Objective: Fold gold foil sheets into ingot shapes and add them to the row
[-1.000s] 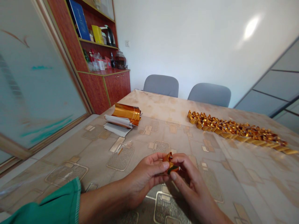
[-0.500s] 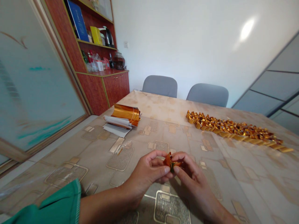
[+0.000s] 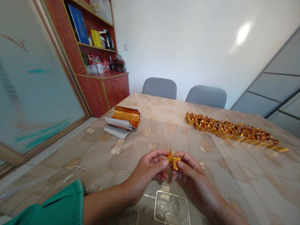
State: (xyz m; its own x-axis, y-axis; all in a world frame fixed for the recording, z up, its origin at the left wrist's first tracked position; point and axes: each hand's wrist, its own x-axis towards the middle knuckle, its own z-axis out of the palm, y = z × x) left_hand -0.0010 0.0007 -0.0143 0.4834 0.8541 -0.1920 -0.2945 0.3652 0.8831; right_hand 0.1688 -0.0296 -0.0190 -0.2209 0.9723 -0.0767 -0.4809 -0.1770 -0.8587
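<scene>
In the head view, you are pinching a small folded gold foil star (image 3: 173, 160) at 12 o'clock, between the fingertips of your left hand (image 3: 146, 170) and your right hand (image 3: 192, 178), with both hands close together around it. Your green sleeve (image 3: 56, 200) is resting at 8 o'clock on the patterned table cover (image 3: 98, 147). A curled sheaf of gold foil strips (image 3: 126, 114) is lying on white papers (image 3: 116, 132) at 11 o'clock. A long row of folded gold foil pieces (image 3: 232, 131) is stretching away at 1 o'clock, and two grey chairs (image 3: 159, 88) are standing beyond the table.
</scene>
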